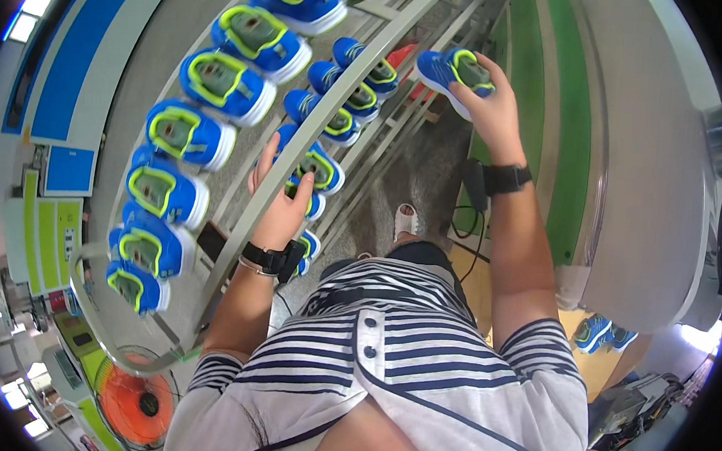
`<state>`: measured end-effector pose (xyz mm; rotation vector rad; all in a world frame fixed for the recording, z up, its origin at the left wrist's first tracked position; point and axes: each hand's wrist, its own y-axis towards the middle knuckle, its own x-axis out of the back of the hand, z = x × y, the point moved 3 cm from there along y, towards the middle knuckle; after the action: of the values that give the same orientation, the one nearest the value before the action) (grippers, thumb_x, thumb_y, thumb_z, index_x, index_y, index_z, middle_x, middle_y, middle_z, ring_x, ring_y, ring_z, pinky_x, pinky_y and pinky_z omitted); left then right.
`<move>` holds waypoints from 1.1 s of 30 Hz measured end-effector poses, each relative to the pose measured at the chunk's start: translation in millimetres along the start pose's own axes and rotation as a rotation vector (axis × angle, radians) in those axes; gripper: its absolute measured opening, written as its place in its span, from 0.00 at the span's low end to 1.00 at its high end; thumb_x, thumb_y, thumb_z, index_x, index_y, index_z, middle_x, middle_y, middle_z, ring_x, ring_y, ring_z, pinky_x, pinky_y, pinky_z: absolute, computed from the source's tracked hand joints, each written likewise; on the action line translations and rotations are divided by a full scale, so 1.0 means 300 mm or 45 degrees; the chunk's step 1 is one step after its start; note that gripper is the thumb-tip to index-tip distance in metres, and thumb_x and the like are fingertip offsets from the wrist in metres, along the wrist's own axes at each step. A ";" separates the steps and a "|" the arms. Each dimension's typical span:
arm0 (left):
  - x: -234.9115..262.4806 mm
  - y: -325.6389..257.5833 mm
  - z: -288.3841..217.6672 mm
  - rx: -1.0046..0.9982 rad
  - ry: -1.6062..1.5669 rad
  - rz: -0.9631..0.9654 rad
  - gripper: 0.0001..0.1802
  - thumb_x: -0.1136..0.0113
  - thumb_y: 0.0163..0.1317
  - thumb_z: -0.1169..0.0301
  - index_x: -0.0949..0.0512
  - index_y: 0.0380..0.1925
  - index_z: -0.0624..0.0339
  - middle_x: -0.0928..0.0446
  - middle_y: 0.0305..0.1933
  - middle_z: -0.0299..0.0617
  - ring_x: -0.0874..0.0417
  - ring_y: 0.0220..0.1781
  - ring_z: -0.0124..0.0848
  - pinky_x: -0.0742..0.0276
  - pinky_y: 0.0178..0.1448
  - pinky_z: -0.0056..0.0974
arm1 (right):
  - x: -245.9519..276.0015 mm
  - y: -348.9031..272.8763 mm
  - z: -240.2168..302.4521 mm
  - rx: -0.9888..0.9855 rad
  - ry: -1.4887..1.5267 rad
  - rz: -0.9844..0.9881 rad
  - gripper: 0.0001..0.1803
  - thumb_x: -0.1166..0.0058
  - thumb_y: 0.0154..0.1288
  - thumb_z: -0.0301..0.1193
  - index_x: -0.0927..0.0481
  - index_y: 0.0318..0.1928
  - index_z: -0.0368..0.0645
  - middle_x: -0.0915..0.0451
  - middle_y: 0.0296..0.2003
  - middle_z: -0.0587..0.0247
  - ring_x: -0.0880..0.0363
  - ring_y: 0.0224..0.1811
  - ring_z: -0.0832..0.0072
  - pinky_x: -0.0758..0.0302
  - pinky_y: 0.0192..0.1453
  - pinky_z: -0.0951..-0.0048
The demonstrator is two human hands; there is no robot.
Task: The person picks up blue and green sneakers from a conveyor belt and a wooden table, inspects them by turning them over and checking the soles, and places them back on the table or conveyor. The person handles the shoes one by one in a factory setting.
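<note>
Above the curved metal rail (318, 124) of the shoe rack, in the head view, my right hand (488, 105) was raised and closed around a small blue shoe with a lime-green collar (453, 70). My fingers wrapped over its far side and my thumb pressed near its heel, so the shoe sat fully in that grip, to the right of the rail and clear of the rack's lower tier. A black watch (506, 179) circled that wrist.

My left hand (280, 204) lay right at the rail, fingers spread and partly curled, touching a second blue shoe (319, 169) on the lower tier just beyond the rail. I could not tell whether that hand was gripping it or only resting against it. A black band (270, 259) sat on that wrist too.

Left of the rail, on the grey conveyor surface (148, 64), a row of larger blue and lime shoes (225, 81) curved away in single file. Right of the rail, a line of smaller blue shoes (344, 88) stood on the wire shelf, between my two hands.

Below the rail, nearest the camera, my striped shirt (387, 343) filled the frame, and an orange fan (135, 402) stood at the lower left. Well to the right of the rail ran a green floor strip (570, 114).
</note>
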<state>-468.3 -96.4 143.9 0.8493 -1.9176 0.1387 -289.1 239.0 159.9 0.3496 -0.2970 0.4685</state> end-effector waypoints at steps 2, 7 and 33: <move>-0.022 0.087 -0.044 -0.043 0.089 -0.026 0.35 0.32 0.61 0.58 0.31 0.66 0.58 0.36 0.74 0.49 0.34 0.72 0.52 0.41 0.74 0.57 | -0.047 0.092 -0.048 0.021 0.058 -0.067 0.35 0.29 0.52 0.33 0.24 0.62 0.41 0.17 0.51 0.51 0.17 0.54 0.65 0.23 0.59 0.67; -0.149 0.113 0.040 0.226 0.314 0.143 0.31 0.37 0.65 0.54 0.27 0.64 0.56 0.33 0.72 0.53 0.31 0.71 0.56 0.34 0.70 0.58 | -0.214 0.238 -0.129 0.076 0.250 -0.071 0.36 0.30 0.57 0.33 0.28 0.66 0.42 0.19 0.56 0.51 0.19 0.58 0.65 0.25 0.62 0.67; -0.095 0.206 0.085 0.200 -0.055 0.598 0.35 0.38 0.65 0.46 0.28 0.65 0.55 0.28 0.67 0.47 0.42 0.79 0.51 0.48 0.77 0.59 | -0.299 0.104 -0.001 0.056 0.194 0.106 0.39 0.32 0.59 0.27 0.36 0.69 0.39 0.23 0.58 0.53 0.22 0.58 0.71 0.26 0.62 0.70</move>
<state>-517.5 -47.3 123.6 0.4900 -2.1398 0.5631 -380.5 230.8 135.9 0.3432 -0.1537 0.5814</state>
